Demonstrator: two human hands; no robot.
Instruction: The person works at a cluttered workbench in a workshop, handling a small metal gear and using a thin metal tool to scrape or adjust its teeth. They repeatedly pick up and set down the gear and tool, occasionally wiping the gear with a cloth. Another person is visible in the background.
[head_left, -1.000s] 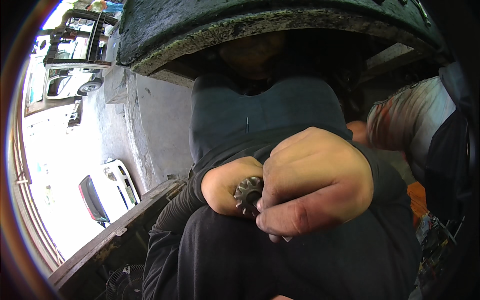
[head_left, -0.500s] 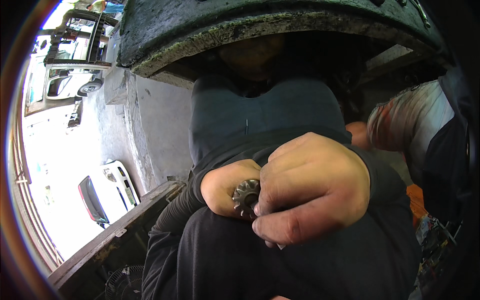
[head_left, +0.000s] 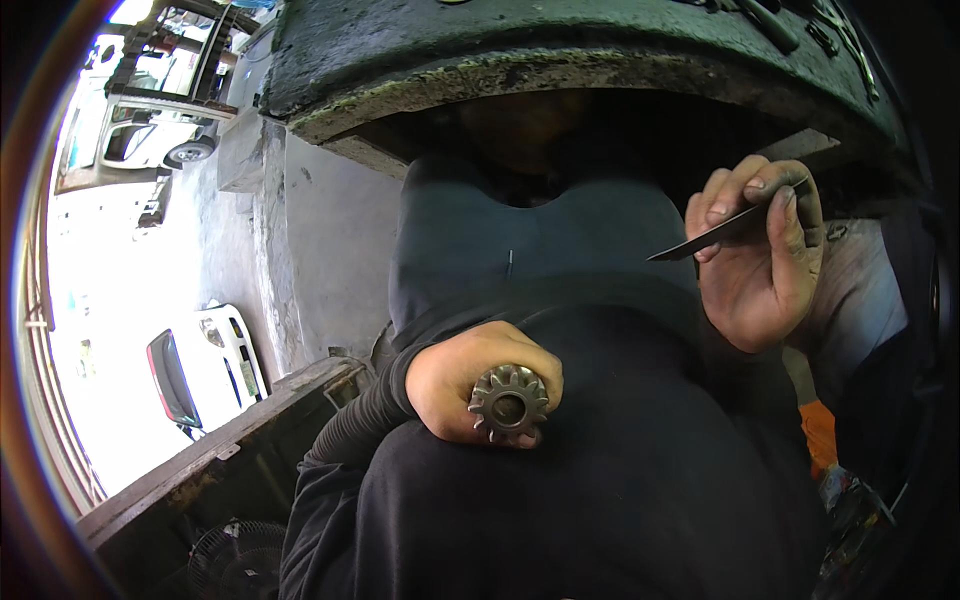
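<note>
We are seeing a grey toothed gear (head_left: 509, 402) facing us end-on and a thin dark metal strip (head_left: 715, 235) slanting, well apart

single view only: head-worn fisheye camera, left of a side-by-side pair, looking steeply down along the wearer's body. very close range; dark trousers on the lap (head_left: 600, 500) fill the lower centre. the left hand (head_left: 470, 385) sits near mid-frame, the right hand (head_left: 760, 250) higher and to the right. overhead, the curved edge of a grimy dark workbench top (head_left: 560, 60) bends across the upper rim. the far left looks out and down on a bright street with a white parked car (head_left: 200, 365). dark vignette rings the frame. no second view, so no shared region.
</note>
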